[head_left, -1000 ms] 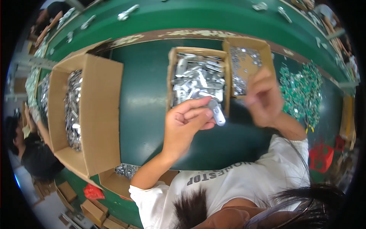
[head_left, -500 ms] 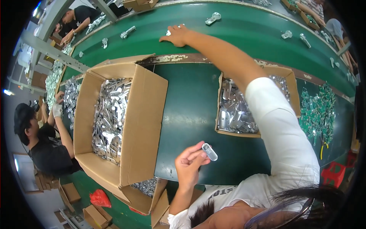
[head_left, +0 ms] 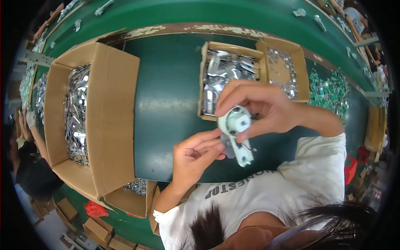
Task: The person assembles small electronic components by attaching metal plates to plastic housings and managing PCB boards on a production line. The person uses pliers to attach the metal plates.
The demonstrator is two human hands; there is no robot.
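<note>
Above the green worktable, in front of my chest, my two hands meet. My right hand (head_left: 271, 109) grips a pale whitish assembly (head_left: 234, 121) with a round head and a narrow arm pointing down toward me. Beside it my left hand (head_left: 192, 155) pinches a small oval metal plate (head_left: 228, 146), partly hidden behind the assembly. Whether plate and assembly touch, I cannot tell. Just beyond my right hand stands a shallow cardboard box (head_left: 202, 85) of shiny metal plates.
A tall cardboard box (head_left: 113, 112) of metal pieces stands at left. Right of the shallow box is another box (head_left: 301, 62) of small metal parts, then a pile of green circuit boards (head_left: 329, 93). Beyond runs a green conveyor (head_left: 179, 14) carrying pale parts. Other people work around it.
My right hand has come back from the conveyor to my chest, now holding the pale assembly. My left hand still holds the plate, beside it. The view has shifted.
</note>
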